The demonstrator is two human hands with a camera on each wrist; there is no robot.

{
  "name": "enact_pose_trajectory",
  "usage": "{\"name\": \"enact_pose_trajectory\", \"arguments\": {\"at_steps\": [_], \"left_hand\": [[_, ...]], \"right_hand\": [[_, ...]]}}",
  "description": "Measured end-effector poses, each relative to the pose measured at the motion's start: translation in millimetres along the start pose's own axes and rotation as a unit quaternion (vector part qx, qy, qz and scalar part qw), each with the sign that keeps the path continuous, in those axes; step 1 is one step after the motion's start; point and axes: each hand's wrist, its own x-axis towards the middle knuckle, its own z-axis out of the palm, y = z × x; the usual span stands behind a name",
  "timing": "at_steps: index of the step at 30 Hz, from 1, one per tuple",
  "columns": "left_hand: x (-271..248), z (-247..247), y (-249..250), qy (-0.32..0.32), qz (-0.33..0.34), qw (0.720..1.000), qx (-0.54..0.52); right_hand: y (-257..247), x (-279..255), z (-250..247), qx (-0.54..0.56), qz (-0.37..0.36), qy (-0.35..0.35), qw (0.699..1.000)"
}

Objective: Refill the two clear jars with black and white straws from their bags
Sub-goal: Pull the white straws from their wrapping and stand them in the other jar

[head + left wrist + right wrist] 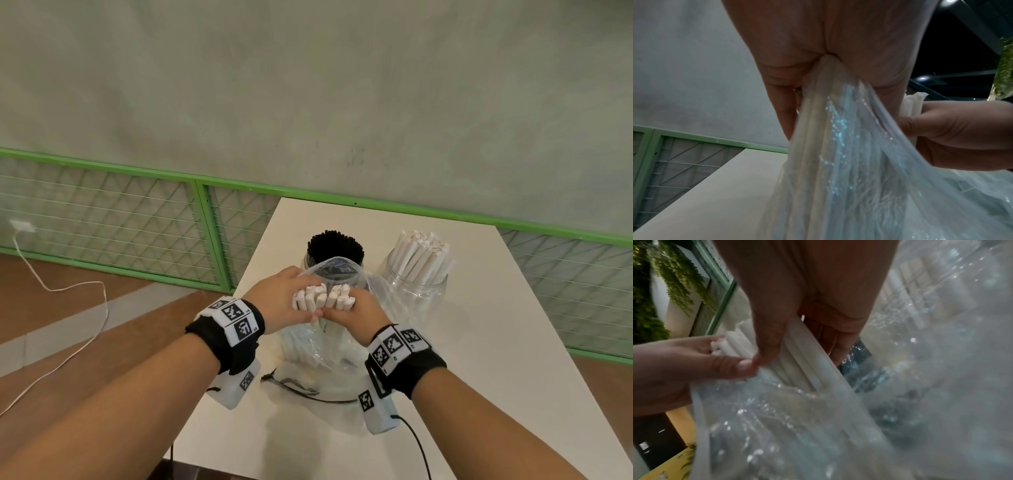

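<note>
At the centre of the head view both hands are gathering a bundle of white straws (323,297) out of a clear plastic bag (318,346) that is standing on the white bench (479,342). The left hand (286,298) is curling round the left side of the bundle, with bag film caught under its fingers, as the left wrist view shows. The right hand (356,310) is closing on the right side, its thumb (764,344) pressing the straws against the fingers. The two thumbs are nearly touching at the front of the bundle.

Just above the hands in the frame, the jar of black straws (334,248) is standing packed. To the upper right of it, the jar of white straws (416,274) is holding a leaning sheaf with room left inside.

The step in hand looks like lifting the white bundle free of the bag. To do it well, the right hand should probably be gripping straws only, while the left hand is peeling the film down and away, so no plastic is riding up with them. Keeping the tips level and the bundle tight should be helping it enter the jar mouth at upper right without fanning. The straws are light and smooth, so a loose grip is likely to be letting some slip back.
</note>
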Motion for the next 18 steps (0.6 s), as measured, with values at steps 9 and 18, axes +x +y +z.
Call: {"name": "enact_pose_trajectory", "arguments": {"at_steps": [9,18], "left_hand": [[-1,-1,-2,0.012,0.002,1.0,-0.022],[1,-2,-4,0.011,-0.02,1.0,-0.01]], "right_hand": [[0,3,14,-0.015,-0.005,0.02,1.0],[-2,1,27,-0.01,-0.01,0.024,1.0]]}}
